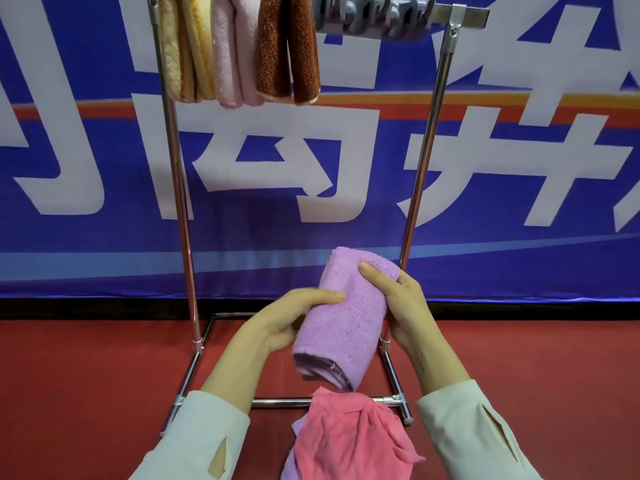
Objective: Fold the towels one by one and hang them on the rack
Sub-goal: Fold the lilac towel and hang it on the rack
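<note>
lilac towel [343, 317]: folded into a thick bundle and held in the air between both hands, low in front of the rack; it tilts with the far end up and to the right, and the near end shows layered edges just above the pink towel.
left hand [287, 323]: grips the lilac towel's left side, thumb laid across the top face, fingers curled underneath and mostly hidden.
right hand [398, 306]: grips the right side near the far end, thumb on top, fingers wrapped round the edge.
rack [420, 168]: chrome tube frame with two uprights, a top bar and a rectangular base on the red surface [86, 393].
hung towels: three folded towels hang side by side on the left part of the top bar, touching: yellow towel [183, 46], pale pink towel [232, 50], brown towel [287, 46].
hooks [374, 15]: grey row on the top bar, just right of the brown towel.
pink towel [349, 438]: crumpled, lying over the near rail of the base; a lilac cloth [289, 469] shows under its left edge.
sleeves [194, 438]: cream, stopping short of both wrists.
banner [311, 220]: blue with large white characters and an orange-red stripe, behind the rack.
</note>
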`<action>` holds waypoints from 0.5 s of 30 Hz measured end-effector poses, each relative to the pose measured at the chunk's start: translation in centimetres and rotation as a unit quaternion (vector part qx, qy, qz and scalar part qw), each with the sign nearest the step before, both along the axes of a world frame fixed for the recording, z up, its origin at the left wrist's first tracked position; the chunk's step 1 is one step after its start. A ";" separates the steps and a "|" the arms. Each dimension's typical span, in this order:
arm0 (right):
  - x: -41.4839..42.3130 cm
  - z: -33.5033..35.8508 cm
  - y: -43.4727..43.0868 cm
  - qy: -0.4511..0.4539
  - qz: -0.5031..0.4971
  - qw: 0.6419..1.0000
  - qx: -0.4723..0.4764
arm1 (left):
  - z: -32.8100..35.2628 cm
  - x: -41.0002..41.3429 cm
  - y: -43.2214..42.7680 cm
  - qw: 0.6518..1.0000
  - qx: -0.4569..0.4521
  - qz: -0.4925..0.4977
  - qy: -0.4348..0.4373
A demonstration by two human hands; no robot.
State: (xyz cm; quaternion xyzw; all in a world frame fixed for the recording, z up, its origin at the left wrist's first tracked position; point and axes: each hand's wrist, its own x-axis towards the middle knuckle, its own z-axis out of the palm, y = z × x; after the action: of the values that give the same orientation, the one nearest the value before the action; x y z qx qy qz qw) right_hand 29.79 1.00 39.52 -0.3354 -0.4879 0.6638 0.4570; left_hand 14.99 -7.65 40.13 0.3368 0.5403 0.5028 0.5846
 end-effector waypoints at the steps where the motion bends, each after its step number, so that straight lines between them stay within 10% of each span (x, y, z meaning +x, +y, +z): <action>1: 0.0 0.0 0.1 0.004 -0.016 1.000 -0.020 | -0.3 -0.1 -0.1 0.999 -0.026 -0.034 -0.022; 15: 0.2 -3.9 3.0 -0.001 -0.084 0.986 -0.143 | -1.7 -0.2 1.2 0.995 -0.045 -0.079 -0.050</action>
State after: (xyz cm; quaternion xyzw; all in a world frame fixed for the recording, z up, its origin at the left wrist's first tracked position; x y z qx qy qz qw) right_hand 30.01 4.05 35.64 -0.4376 -0.3583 0.6859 0.4578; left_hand 14.83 -6.49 38.39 0.3260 0.5041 0.4466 0.6635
